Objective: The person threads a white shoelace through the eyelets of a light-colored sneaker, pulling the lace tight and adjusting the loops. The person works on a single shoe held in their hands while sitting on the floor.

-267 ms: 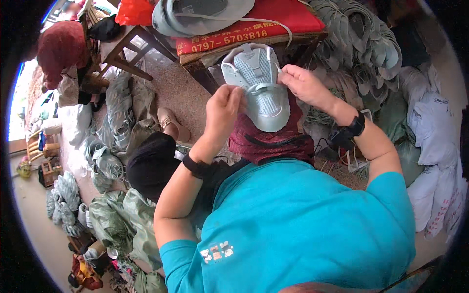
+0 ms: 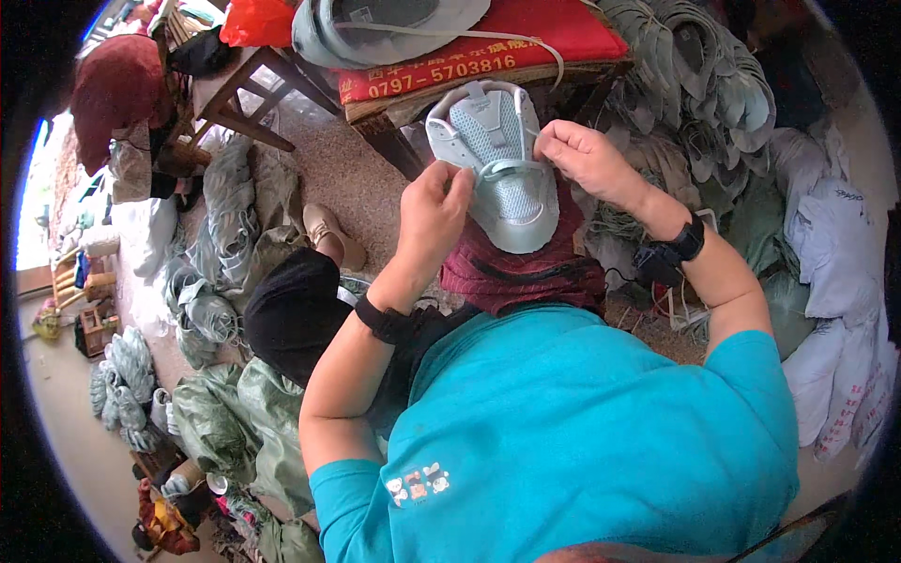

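Left hand point(image 2: 434, 202), right hand point(image 2: 584, 161): both pinching lace point(image 2: 514, 166) | shoe point(image 2: 492, 141): barely shifted since earlier

- Wooden bench point(image 2: 368, 131) is standing at top centre, red cover point(image 2: 591, 36) lying over it.
- Grey footwear point(image 2: 317, 38) is resting on the cover, pale lace point(image 2: 560, 58) trailing across the red.
- Wooden stool point(image 2: 223, 105) is standing left of the bench, red bag point(image 2: 258, 21) and dark bundle point(image 2: 199, 52) sitting on top.
- Speckled floor point(image 2: 361, 155) is carrying grey bundles point(image 2: 228, 192) and green sacks point(image 2: 206, 413) at left.
- Beige shoe point(image 2: 330, 235) is standing on the floor between the bundles and the bench.
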A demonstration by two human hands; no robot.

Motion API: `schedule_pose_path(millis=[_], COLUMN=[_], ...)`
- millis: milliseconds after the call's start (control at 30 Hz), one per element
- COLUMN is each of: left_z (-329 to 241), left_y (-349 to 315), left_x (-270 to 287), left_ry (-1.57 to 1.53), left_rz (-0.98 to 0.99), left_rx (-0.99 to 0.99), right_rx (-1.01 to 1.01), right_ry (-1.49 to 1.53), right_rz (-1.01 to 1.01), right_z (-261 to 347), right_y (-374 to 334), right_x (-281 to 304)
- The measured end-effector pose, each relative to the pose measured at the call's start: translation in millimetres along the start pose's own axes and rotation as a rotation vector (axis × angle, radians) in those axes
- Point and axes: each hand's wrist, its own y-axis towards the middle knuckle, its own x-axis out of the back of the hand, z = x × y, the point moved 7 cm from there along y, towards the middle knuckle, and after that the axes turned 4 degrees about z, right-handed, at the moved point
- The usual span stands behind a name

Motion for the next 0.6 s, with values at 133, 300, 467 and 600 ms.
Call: schedule_pose_path(millis=[133, 300, 467, 600], left_z=[-29.6, -66.0, -93.6, -80.6], left_y=[4.1, 8.5, 9.1, 26.9], left_x=[1.9, -0.9, 15.6, 11.4], left_ry=[0.492, 0.866, 0.762, 0.817], left_rz=[-0.104, 0.092, 0.037, 0.333], left_rx=[-0.207, -0.353, -0.618, -0.626], right_rx=[0.059, -0.055, -0.035, 0.133], right_ry=[-0.058, -0.150, -0.505, -1.112], right_rz=[-0.021, 0.099, 0.149, 0.225], right_z=[-3.5, -2.0, 24.3, 46.7], right_y=[2.6, 3.3, 14.5, 23.7], right_x=[2.7, 3.1, 3.8, -16.3])
